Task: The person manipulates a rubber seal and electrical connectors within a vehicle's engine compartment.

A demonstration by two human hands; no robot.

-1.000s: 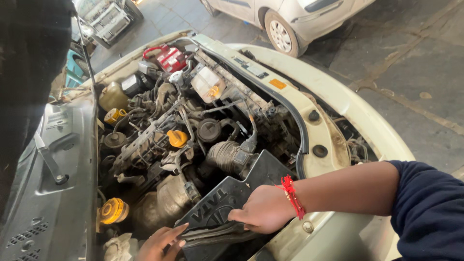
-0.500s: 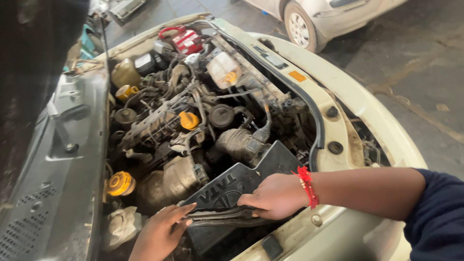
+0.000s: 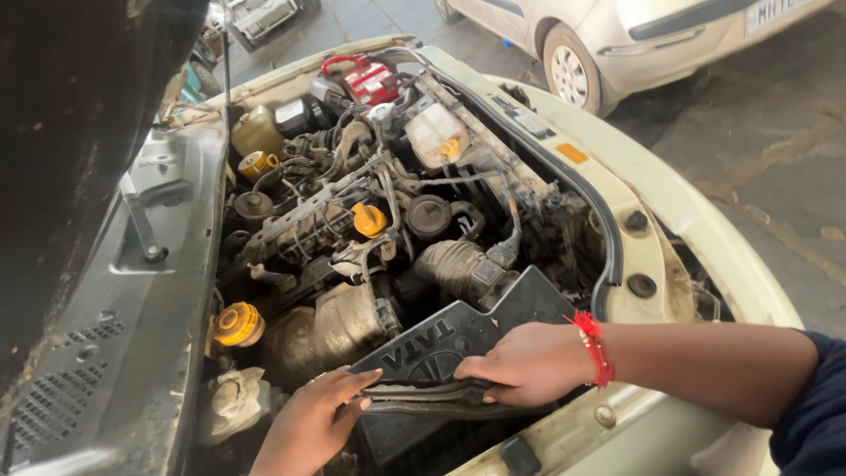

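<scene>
I look down into the open engine bay of a cream car. My right hand (image 3: 529, 363), with a red thread band at the wrist, grips the near edge of a black plastic air filter box cover (image 3: 458, 339) at the bay's front right. My left hand (image 3: 313, 423) reaches in from the bottom, fingers spread flat against the cover's lower left edge. The cover sits tilted, its far corner next to the ribbed intake hose (image 3: 458, 269).
Yellow oil filler cap (image 3: 368, 219) mid-engine, yellow cap (image 3: 238, 323) at lower left, red-topped battery (image 3: 370, 81) at the back, white coolant tank (image 3: 436, 134). Raised dark bonnet (image 3: 79, 159) fills the left. A white car (image 3: 634, 44) stands behind on the concrete floor.
The view has shifted down and left over the bay. My left hand has come further up onto the cover's edge; my right hand keeps its grip.
</scene>
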